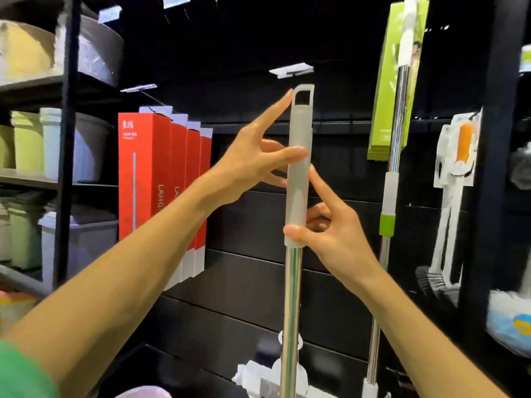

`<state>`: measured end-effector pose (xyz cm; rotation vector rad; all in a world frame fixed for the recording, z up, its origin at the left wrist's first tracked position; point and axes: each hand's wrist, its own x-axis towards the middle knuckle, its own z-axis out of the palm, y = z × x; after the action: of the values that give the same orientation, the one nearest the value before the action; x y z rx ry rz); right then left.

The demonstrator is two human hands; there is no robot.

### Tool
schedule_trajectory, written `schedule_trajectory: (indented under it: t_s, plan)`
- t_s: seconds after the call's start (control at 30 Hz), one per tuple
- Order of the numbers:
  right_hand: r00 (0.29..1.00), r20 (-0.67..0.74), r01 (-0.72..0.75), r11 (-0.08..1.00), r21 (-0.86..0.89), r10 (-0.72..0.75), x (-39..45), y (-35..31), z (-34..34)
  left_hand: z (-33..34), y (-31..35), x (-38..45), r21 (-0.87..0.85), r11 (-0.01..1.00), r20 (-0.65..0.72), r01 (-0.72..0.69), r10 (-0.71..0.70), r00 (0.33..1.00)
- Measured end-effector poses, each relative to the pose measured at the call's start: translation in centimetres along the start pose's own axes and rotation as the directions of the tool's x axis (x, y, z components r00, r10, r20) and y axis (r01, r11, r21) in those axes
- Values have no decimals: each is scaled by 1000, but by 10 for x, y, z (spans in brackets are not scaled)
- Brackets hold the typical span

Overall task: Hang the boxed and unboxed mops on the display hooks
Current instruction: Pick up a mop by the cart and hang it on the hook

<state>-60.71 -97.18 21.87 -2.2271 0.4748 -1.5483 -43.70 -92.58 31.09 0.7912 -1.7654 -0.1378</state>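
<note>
Red boxed mops (155,173) hung at left, green-carded mop (395,81) hung at right: done. Unboxed mop (291,297) upright between, not yet hung. Left hand (250,159) grip pinches grey handle (298,130), forefinger at loop (303,94). Right hand (336,234) grip pinches handle base. Hook probably just above; too dark to confirm.

A shop: identical red boxes (143,173) beside shelves (28,81) of tubs (28,142).

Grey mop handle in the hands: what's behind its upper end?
The black slatted wall, dark also through the top loop; a white tag sits just above. Any hook straight behind the grey grip is covered.
</note>
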Motion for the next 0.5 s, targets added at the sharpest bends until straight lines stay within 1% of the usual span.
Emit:
schedule_trajectory:
  t_s: [0.17,0.3,0.5]
  plan:
    - [1000,-19,-11,1000,-28,11,31,31,12,-15,-47,33,-72,997,81,5,0,997]
    - [999,-31,-21,998,-55,20,60,56,23,-25,-89,63,-152,988,119,0,18,993]
    - [997,-72,-38,995,-94,31,106,96,33,-35,-148,112,-251,967,174,-42,88,981]
